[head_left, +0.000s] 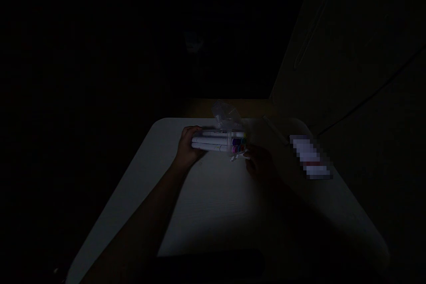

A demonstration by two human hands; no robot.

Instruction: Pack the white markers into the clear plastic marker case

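Note:
The scene is very dark. My left hand (187, 147) is closed round the left end of a bundle of white markers (214, 140) with coloured caps at the right end, held just above a white table (206, 204). My right hand (258, 163) is at the capped end, fingers curled near the caps; whether it grips them is hard to make out. A crumpled clear plastic wrapper (226, 115) lies just behind the markers.
A blurred white item (310, 156) lies on the table's right side. A thin pen-like object (274, 129) lies near the far right edge. Beyond the table is a pale wall or cabinet face (333, 31) on the right; the left is black.

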